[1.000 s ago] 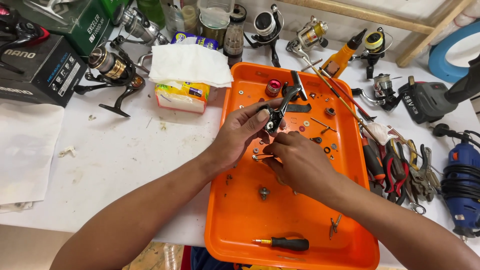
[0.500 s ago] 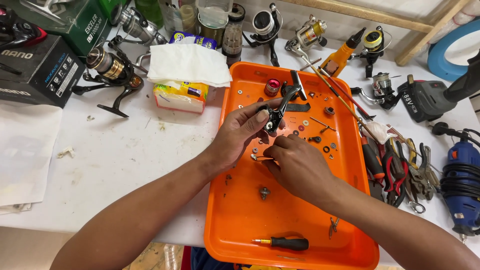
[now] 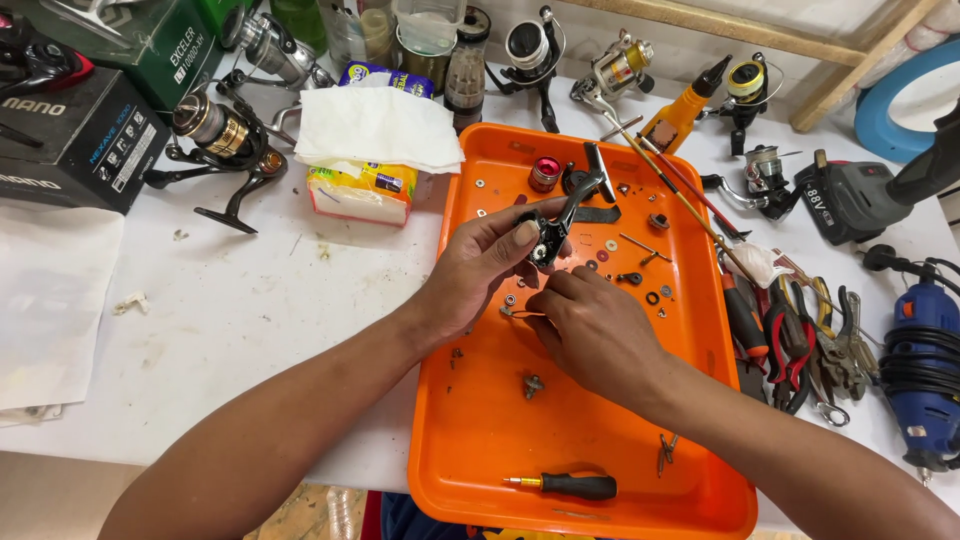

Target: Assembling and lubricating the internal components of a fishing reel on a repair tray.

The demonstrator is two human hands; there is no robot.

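Currently mid-disassembly: left hand (image 3: pixel 480 265) closed around a black fishing reel body (image 3: pixel 550 240) above the orange tray (image 3: pixel 480 420). Right hand (image 3: pixel 590 325) sits just below, fingers curled at its underside (anything pinched: cannot tell). Next move probably needs fine fingertip work on small parts.

We are seeing an orange tray (image 3: pixel 470 440) on a white table (image 3: pixel 230 320). We are noting a black reel body (image 3: pixel 550 240), a red spool (image 3: pixel 545 173), a black-handled screwdriver (image 3: pixel 580 486), a white tissue (image 3: pixel 375 130) over a yellow pack (image 3: pixel 360 188), and a blue rotary tool (image 3: pixel 920 370).
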